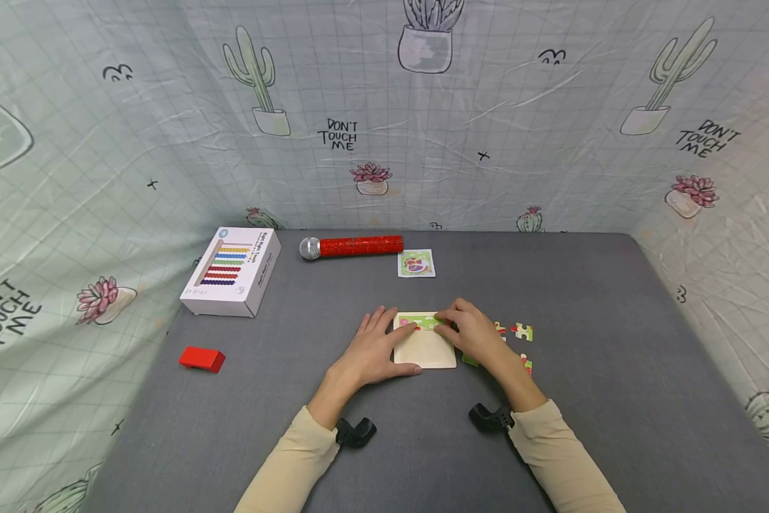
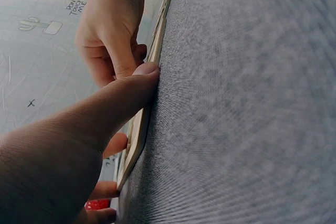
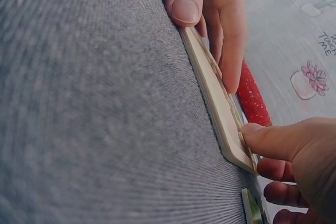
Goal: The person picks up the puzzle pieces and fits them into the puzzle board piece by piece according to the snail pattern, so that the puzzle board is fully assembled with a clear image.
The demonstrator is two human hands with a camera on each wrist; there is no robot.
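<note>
The flat square tray of pale wood (image 1: 425,353) lies on the grey cloth-topped worktop (image 1: 583,299), between the two hands. The bare left hand (image 1: 373,352) has a wide, loose grip: its thumb touches the tray's near edge, and its first finger rests on the row of green picture puzzle pieces (image 1: 426,321). The bare right hand (image 1: 477,336) has a small grip, with thumb and first finger pinching the row's right end. I can't tell how hard it squeezes. It seems best to hold the tray steady, line up the bumps and gaps, then push down softly and evenly. In the tray, the row sits along the far side, and pale wood shows on the near side. Loose red, green and white jigsaw pieces (image 1: 523,332) lie to its right. The white cardboard box (image 1: 220,308) has rows of coloured beads pictured on top; I can't see inside.
</note>
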